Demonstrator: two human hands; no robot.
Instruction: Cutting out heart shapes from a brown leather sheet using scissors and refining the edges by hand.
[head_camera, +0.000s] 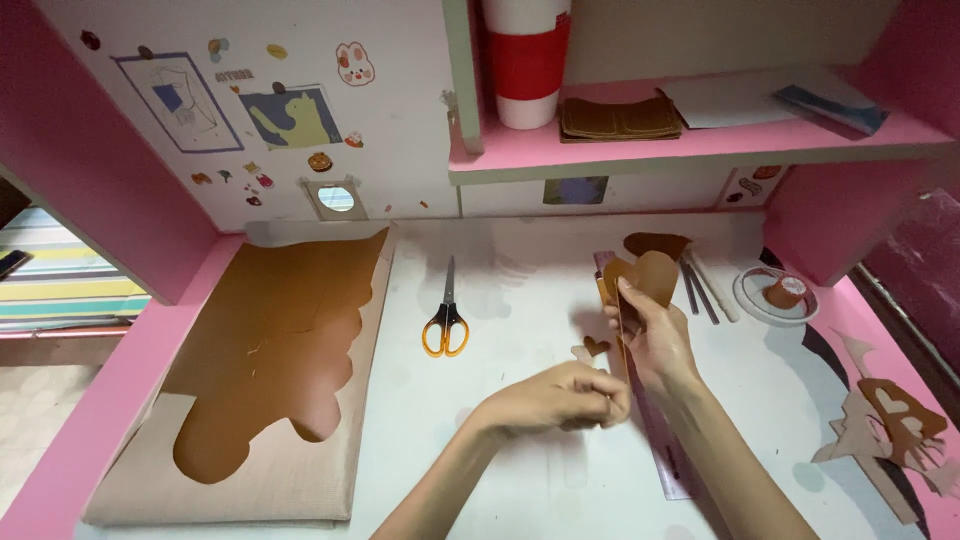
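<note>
Above white bench (520, 300): right hand (655, 340) pinching brown heart-shaped leather cutouts (645, 275) upright; left hand (560, 395) closed at their lower edge. Orange-handled scissors (446, 315) lying well left, untouched.

- I see a tan-brown heart-shaped cutout (650, 275).
- The scissors (446, 322) have orange handles.
- The big leather sheet (275, 350) is brown on a beige backing.
- The bench (500, 300) is white with a pink edge.
- The shelf (700, 145) is pink.
- The cup (526, 60) is white with a red band.
</note>
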